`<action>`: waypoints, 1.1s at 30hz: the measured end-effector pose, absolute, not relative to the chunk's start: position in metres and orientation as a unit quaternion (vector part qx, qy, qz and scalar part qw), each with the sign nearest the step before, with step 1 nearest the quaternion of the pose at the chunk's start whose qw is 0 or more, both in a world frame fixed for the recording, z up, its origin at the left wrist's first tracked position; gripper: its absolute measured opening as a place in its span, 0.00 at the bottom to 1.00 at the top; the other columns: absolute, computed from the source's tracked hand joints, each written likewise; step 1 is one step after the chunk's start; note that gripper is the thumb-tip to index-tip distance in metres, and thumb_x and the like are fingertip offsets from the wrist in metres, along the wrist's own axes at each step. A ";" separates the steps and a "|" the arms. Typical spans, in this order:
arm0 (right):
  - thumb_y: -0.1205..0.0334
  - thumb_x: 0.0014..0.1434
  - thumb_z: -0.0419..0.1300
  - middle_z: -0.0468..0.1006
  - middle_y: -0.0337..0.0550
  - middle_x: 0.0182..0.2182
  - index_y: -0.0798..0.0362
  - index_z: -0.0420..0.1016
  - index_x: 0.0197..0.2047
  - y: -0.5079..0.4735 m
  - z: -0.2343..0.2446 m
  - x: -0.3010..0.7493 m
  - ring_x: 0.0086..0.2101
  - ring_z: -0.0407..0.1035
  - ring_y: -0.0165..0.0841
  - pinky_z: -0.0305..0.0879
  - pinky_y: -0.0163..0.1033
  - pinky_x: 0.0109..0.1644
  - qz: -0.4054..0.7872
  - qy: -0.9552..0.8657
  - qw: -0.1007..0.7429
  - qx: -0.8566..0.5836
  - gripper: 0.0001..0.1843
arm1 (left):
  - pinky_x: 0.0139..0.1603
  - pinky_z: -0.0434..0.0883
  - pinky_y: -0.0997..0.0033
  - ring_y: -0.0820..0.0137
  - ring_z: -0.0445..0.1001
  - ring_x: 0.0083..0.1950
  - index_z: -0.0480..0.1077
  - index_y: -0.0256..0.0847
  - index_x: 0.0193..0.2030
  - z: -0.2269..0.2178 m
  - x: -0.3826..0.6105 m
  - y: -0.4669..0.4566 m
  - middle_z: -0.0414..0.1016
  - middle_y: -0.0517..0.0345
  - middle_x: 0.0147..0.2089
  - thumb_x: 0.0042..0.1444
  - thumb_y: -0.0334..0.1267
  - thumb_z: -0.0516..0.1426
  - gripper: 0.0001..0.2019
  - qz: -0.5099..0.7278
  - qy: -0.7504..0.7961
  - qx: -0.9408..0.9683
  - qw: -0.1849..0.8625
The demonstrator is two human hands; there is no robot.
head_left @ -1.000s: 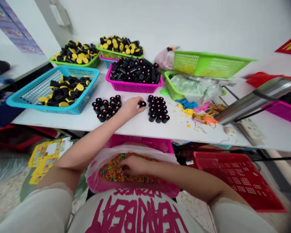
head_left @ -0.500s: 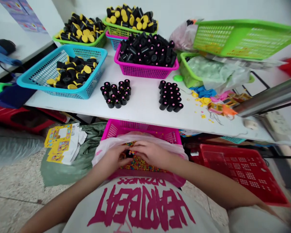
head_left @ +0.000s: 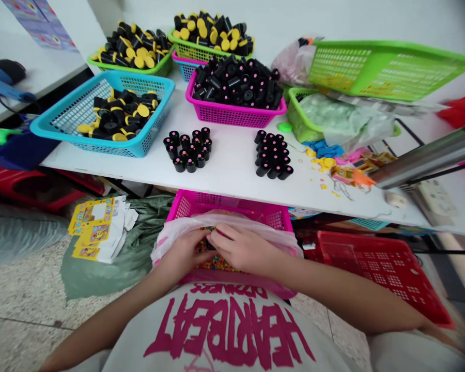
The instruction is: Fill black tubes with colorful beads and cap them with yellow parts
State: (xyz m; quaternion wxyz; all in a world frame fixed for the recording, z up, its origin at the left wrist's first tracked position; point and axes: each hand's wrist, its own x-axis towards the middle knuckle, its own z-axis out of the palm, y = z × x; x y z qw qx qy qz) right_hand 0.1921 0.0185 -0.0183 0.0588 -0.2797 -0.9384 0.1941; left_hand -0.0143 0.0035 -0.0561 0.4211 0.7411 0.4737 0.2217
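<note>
Over the bead-filled bag, my left hand (head_left: 186,253) curls its thumb and fingers around a small black plastic cylinder (head_left: 210,246), of which only a dark bit shows. My right hand (head_left: 246,249) reaches over it from the other side, fingers bent together at the cylinder's top and hiding most of it; what they pinch cannot be made out. Below both hands lie many tiny multicoloured beads (head_left: 217,263) in a whitish plastic bag (head_left: 163,245), spread inside a pink basket (head_left: 284,218).
On the white table (head_left: 228,178) stand two groups of black cylinders (head_left: 188,150) (head_left: 273,154) with pink dots. Behind are a pink basket (head_left: 236,118) of cylinders and a blue basket (head_left: 139,147) of yellow-capped ones. A metal pole (head_left: 430,160) rises at right; a red crate (head_left: 375,263) sits below.
My right hand's fingers have moved in closer over the left hand and now cover the black cylinder, which showed more before. The view has shifted slightly.
</note>
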 end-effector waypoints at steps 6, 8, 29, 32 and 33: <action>0.68 0.67 0.51 0.73 0.47 0.53 0.52 0.72 0.54 0.023 -0.018 0.197 0.56 0.65 0.37 0.60 0.48 0.62 0.290 -0.900 0.093 -0.312 0.15 | 0.55 0.72 0.60 0.63 0.77 0.50 0.72 0.42 0.52 -0.055 -0.018 0.005 0.79 0.53 0.51 0.56 0.34 0.61 0.16 0.227 0.490 0.730 0.419; 0.70 0.66 0.53 0.73 0.47 0.55 0.51 0.74 0.53 0.024 -0.018 0.195 0.57 0.65 0.37 0.60 0.48 0.62 0.311 -0.896 0.078 -0.307 0.15 | 0.55 0.73 0.59 0.62 0.77 0.51 0.72 0.43 0.52 -0.056 -0.017 0.007 0.79 0.52 0.51 0.55 0.34 0.61 0.16 0.221 0.487 0.733 0.421; 0.80 0.55 0.55 0.80 0.57 0.39 0.63 0.79 0.42 0.025 -0.094 0.165 0.35 0.76 0.40 0.73 0.39 0.34 0.166 -0.901 -0.160 -0.367 0.15 | 0.42 0.79 0.58 0.62 0.80 0.38 0.57 0.38 0.61 -0.024 -0.075 0.155 0.76 0.50 0.43 0.46 0.46 0.65 0.37 0.380 0.645 0.616 0.246; 0.75 0.53 0.61 0.81 0.53 0.36 0.61 0.80 0.37 0.032 -0.094 0.150 0.31 0.75 0.37 0.70 0.34 0.28 0.181 -0.914 -0.149 -0.331 0.08 | 0.40 0.78 0.56 0.63 0.79 0.36 0.43 0.39 0.66 -0.020 -0.081 0.165 0.73 0.52 0.43 0.39 0.44 0.68 0.52 0.407 0.624 0.617 0.254; 0.74 0.52 0.63 0.81 0.52 0.35 0.61 0.80 0.35 0.034 -0.094 0.146 0.29 0.74 0.35 0.68 0.33 0.26 0.187 -0.918 -0.144 -0.319 0.07 | 0.41 0.78 0.55 0.62 0.78 0.37 0.43 0.39 0.66 -0.012 -0.082 0.167 0.72 0.52 0.44 0.38 0.44 0.69 0.52 0.408 0.623 0.628 0.227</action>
